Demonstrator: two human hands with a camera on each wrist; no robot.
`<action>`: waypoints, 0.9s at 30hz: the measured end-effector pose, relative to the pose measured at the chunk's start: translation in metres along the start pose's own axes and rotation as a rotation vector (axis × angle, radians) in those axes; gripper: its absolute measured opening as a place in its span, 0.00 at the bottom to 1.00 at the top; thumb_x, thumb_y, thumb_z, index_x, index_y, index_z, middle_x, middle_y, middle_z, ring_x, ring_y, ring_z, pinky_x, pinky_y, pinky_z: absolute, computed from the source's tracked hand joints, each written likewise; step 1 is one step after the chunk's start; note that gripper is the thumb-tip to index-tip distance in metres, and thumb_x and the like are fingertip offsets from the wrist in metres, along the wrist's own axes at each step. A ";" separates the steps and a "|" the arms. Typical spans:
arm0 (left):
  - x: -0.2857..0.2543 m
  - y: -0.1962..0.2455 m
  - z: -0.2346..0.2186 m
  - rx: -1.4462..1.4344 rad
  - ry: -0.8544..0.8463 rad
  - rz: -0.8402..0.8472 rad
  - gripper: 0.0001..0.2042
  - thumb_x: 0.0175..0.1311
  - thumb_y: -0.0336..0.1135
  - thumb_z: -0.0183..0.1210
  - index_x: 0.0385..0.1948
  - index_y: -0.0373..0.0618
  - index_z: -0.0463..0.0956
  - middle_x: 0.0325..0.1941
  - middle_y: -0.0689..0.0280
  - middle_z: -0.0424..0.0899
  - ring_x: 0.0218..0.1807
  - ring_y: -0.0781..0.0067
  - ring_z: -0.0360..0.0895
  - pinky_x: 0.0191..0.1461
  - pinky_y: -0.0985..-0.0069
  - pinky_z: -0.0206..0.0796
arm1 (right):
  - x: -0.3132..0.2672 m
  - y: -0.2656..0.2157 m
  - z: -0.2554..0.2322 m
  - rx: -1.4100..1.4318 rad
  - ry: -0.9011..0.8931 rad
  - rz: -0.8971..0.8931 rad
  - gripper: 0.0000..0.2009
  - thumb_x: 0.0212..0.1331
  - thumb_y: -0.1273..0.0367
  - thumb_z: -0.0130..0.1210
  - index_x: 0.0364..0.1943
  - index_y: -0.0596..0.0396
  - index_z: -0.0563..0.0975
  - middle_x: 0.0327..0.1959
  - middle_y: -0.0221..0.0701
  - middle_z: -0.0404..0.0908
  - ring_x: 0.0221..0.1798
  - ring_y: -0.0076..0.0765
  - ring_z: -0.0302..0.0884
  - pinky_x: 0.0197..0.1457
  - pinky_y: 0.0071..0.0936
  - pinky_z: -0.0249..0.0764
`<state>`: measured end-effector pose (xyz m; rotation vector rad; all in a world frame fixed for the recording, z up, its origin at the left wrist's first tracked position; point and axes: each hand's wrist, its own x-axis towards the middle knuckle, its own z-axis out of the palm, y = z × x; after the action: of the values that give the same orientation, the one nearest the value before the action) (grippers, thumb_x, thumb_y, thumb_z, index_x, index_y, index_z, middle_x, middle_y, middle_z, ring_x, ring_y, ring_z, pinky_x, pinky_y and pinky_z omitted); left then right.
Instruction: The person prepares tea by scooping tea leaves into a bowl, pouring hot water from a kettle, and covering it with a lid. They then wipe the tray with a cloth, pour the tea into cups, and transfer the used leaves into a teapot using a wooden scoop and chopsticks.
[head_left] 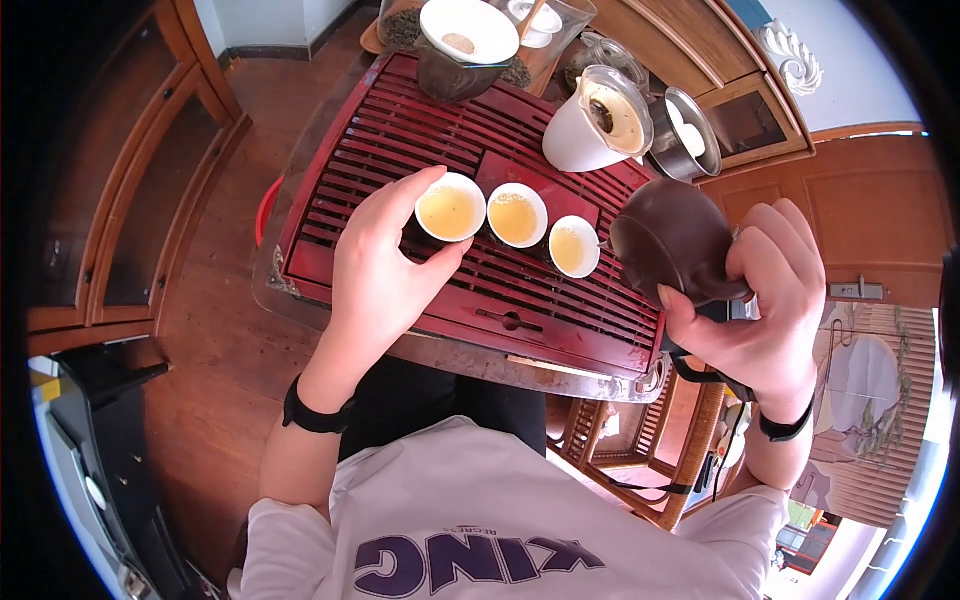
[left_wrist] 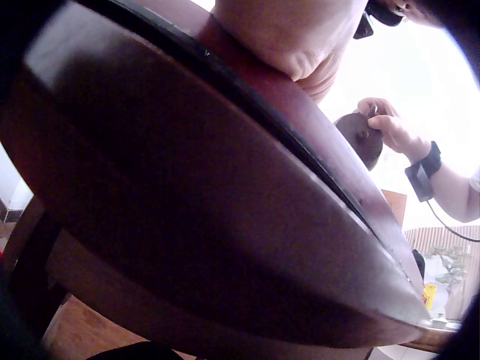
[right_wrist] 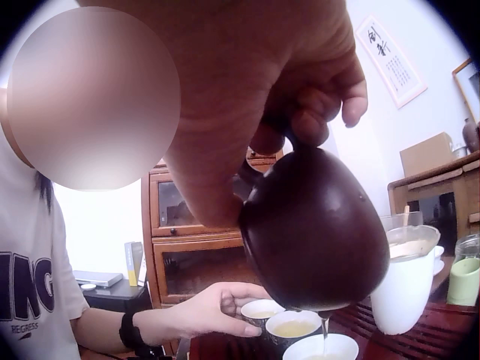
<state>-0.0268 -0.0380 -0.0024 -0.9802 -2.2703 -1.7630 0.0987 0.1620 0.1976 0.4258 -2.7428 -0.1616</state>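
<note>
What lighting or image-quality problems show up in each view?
Head: strong fisheye bowing, dark corners, pale glare at the right edge. Left wrist: tray side in deep shadow, background washed out behind the right hand. Right wrist: face blurred out, highlights on the teapot.

Head view: from above, facing down across the tray's near edge. Left wrist view: low, close against the tray's side. Right wrist view: close to the pot, facing the cups, shared with head.
</note>
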 end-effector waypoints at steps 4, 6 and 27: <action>0.000 0.000 0.001 -0.020 0.029 0.030 0.27 0.46 0.25 0.71 0.53 0.42 0.76 0.49 0.58 0.84 0.50 0.58 0.82 0.54 0.66 0.74 | -0.002 -0.001 0.004 0.015 -0.010 0.007 0.19 0.26 0.70 0.69 0.17 0.51 0.65 0.19 0.30 0.64 0.24 0.41 0.63 0.26 0.33 0.62; 0.000 0.000 0.001 -0.017 0.029 0.027 0.27 0.46 0.25 0.71 0.53 0.42 0.76 0.49 0.58 0.84 0.50 0.58 0.82 0.54 0.66 0.74 | -0.002 -0.001 0.005 0.018 -0.016 0.012 0.19 0.26 0.70 0.69 0.17 0.51 0.65 0.20 0.30 0.64 0.24 0.40 0.63 0.26 0.33 0.62; -0.001 -0.001 0.001 -0.015 0.005 0.008 0.28 0.48 0.23 0.71 0.55 0.41 0.75 0.52 0.57 0.83 0.54 0.62 0.81 0.58 0.68 0.73 | -0.008 0.002 0.007 -0.006 0.073 0.043 0.19 0.29 0.69 0.70 0.17 0.51 0.65 0.21 0.31 0.65 0.25 0.41 0.62 0.28 0.34 0.62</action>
<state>-0.0267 -0.0378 -0.0041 -0.9844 -2.2508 -1.7797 0.1023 0.1664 0.1886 0.3634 -2.6768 -0.1400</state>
